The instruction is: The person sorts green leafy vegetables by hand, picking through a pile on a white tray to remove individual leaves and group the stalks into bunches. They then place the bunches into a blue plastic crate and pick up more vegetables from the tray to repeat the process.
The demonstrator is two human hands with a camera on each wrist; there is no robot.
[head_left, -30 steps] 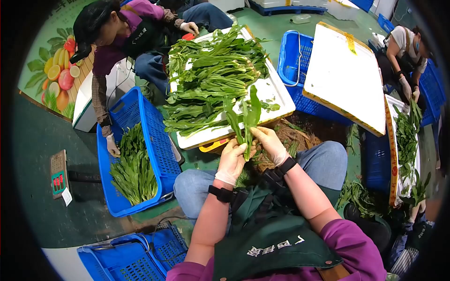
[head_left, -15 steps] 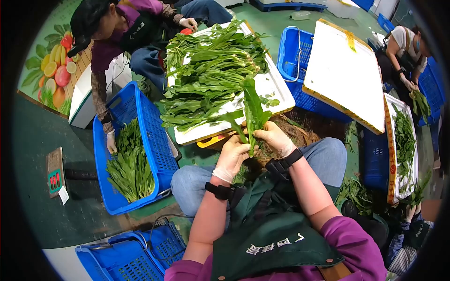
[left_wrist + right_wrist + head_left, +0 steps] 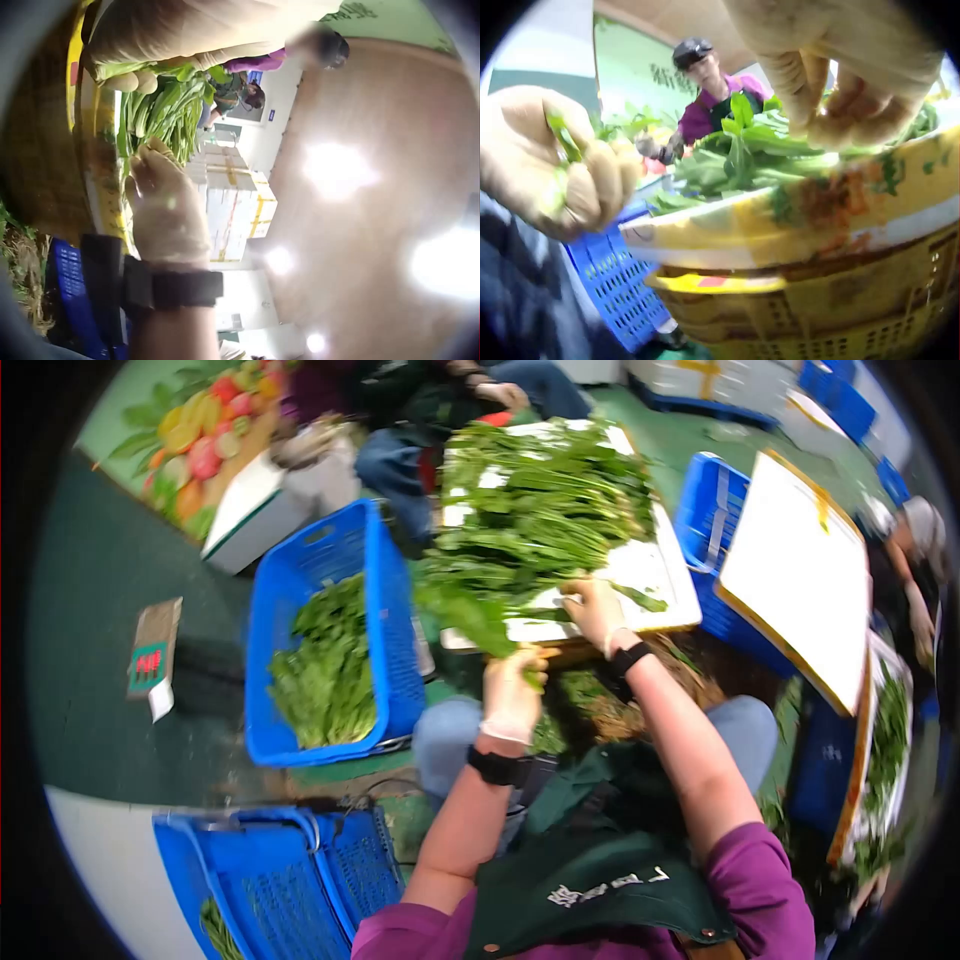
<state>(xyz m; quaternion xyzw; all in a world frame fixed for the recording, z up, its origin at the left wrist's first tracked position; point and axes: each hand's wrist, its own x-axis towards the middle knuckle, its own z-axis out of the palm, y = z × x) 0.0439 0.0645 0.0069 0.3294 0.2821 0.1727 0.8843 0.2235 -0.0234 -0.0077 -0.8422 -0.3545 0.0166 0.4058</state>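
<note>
Long green leaves lie in a pile (image 3: 540, 510) on a white foam lid (image 3: 670, 575). My gloved left hand (image 3: 512, 695) curls round the stem end of a leafy bunch (image 3: 470, 618) at the lid's near left corner; stems also show in that hand (image 3: 562, 165) in the right wrist view. My gloved right hand (image 3: 598, 612) is over the lid's near edge, fingers bent down at the leaves (image 3: 742, 150). Whether its fingertips pinch a leaf cannot be made out. In the left wrist view the right hand (image 3: 169, 206) reaches to the pile's near side.
Left of the lid, a blue basket (image 3: 385, 640) holds more leaves. Another foam lid (image 3: 795, 575) rests on a blue crate (image 3: 740, 620) at right. A scale (image 3: 150, 665) is on the floor, blue baskets (image 3: 270, 880) at lower left. People sit across and at far right.
The hands have moved apart: the left keeps the leaves, now tilted left, while the right has let go and moved up to the lid. The head view has shifted, and the other person's arm has left the basket.
</note>
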